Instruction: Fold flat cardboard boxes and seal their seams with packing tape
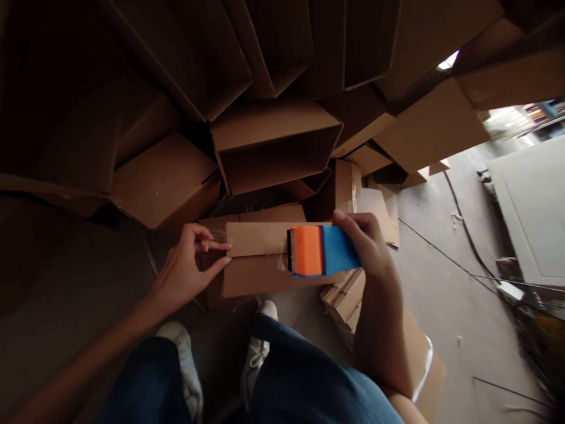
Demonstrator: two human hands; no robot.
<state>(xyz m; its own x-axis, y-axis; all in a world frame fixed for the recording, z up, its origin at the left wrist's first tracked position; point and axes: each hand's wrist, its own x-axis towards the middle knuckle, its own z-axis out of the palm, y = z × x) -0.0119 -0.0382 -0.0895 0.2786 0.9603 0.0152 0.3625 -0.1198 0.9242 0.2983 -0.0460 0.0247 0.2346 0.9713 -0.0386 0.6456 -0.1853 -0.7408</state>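
In the head view a closed cardboard box [260, 272] lies crosswise in front of me, its top flaps meeting along a lengthwise seam. My right hand [368, 244] grips a blue and orange tape dispenser [309, 250] over the right part of the box. Its dark toothed edge faces left, near the seam. My left hand [194, 256] is at the box's left end, thumb and a finger pressing its edge while the other fingers curl. A strip of clear tape [216, 234] shows by those fingers, partly past the box edge.
Large open cartons [278, 129] are piled up ahead and overhead. Flattened cardboard [346, 297] is stacked by my right forearm. My shoes [179, 353] stand on the grey floor just below the box. Cables [463, 221] and a pale panel [529, 206] are at the right.
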